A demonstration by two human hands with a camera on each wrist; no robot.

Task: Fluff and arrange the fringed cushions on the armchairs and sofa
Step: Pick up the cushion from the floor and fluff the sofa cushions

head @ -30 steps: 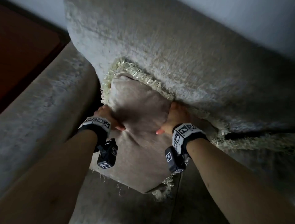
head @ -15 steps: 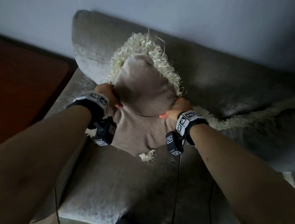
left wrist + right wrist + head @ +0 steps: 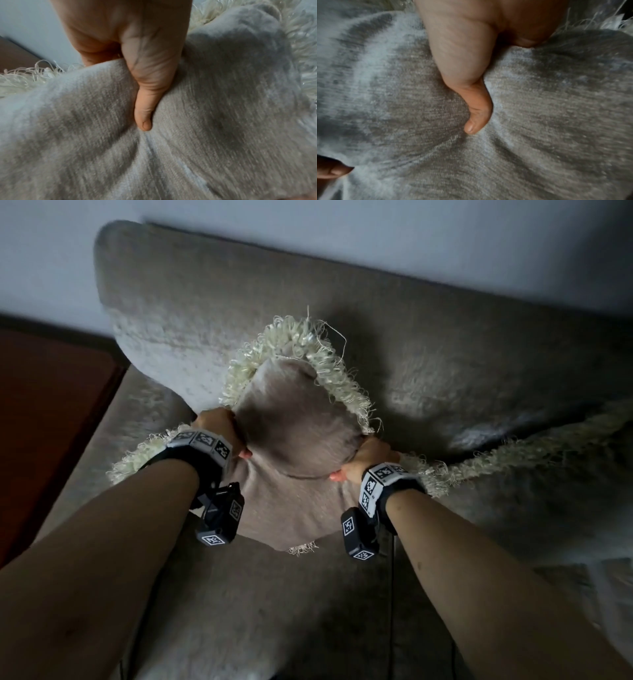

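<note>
Fringed cushion held upright against sofa back, near corner just above seat. Left hand gripping left edge, thumb dug into fabric; right hand gripping right edge likewise. Second fringed cushion lying right.

A home living room; plush grey sofa, fringed cushion, plain wall.

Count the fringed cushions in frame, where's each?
2. One cushion stands on a corner on the sofa seat, gripped at its sides by the left hand and right hand. A second cushion lies to its right, partly cropped. Others may be out of view.
</note>
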